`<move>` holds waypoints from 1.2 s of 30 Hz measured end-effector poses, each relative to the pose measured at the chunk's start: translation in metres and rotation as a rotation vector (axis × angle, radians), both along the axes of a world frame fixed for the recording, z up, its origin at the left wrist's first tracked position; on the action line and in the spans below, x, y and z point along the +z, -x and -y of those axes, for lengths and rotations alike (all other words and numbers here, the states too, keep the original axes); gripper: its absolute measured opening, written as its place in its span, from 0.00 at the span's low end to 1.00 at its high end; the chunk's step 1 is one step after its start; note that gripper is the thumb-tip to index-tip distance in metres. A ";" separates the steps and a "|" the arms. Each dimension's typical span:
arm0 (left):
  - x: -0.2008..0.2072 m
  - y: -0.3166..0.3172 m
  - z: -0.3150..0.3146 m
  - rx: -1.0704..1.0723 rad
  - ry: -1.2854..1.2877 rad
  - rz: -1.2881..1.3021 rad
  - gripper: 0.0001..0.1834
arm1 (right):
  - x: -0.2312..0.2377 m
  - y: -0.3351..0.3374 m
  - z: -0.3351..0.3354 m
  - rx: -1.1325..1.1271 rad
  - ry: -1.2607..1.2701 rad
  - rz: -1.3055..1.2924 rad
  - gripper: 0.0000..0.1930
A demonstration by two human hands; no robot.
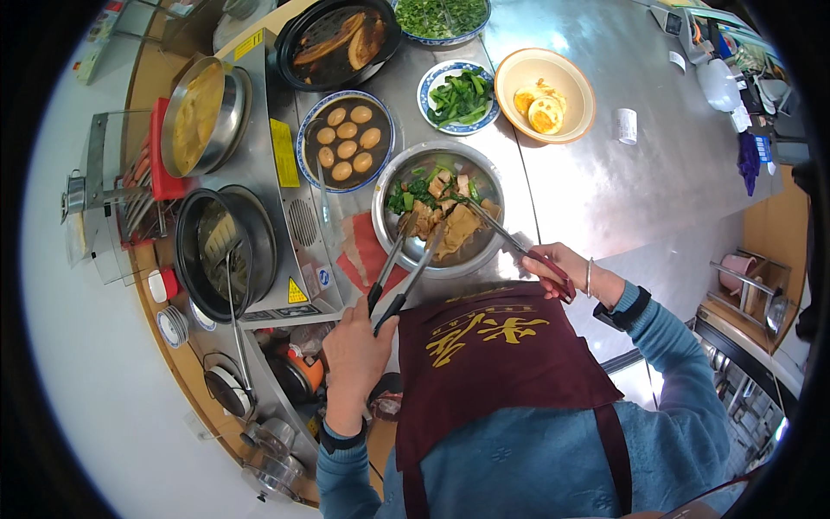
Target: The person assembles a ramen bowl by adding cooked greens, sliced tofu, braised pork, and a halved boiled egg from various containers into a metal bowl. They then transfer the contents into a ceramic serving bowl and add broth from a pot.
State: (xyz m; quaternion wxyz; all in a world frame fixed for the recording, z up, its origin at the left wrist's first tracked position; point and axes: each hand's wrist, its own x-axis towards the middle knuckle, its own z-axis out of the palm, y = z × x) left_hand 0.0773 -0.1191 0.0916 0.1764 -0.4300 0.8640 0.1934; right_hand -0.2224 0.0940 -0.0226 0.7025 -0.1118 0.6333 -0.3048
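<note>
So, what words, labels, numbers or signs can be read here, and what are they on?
I won't copy wording out, but writing stands here:
Maroon apron: large yellow characters, with smaller lettering nearby.
Steel appliance: yellow warning triangle, plus yellow labels with print too small to read.
White slip on the counter: print too small to read.

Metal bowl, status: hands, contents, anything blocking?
Left hand gripping tongs; right hand gripping red-handled scissors. Both tools reach into metal bowl: greens, brown pieces. Tongs partly hide contents.
</note>
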 end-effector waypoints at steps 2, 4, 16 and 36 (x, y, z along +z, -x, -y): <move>0.001 -0.002 0.005 0.054 -0.027 -0.004 0.28 | 0.003 0.003 -0.003 0.046 -0.025 0.000 0.32; -0.010 0.002 0.008 0.062 -0.010 -0.003 0.25 | 0.006 0.001 -0.004 0.046 -0.009 0.056 0.32; -0.002 0.005 0.020 -0.158 0.185 0.027 0.29 | 0.009 -0.010 0.013 0.061 0.043 0.106 0.31; 0.036 0.012 0.047 -0.520 0.390 0.049 0.28 | -0.023 -0.031 0.064 0.133 0.013 0.197 0.40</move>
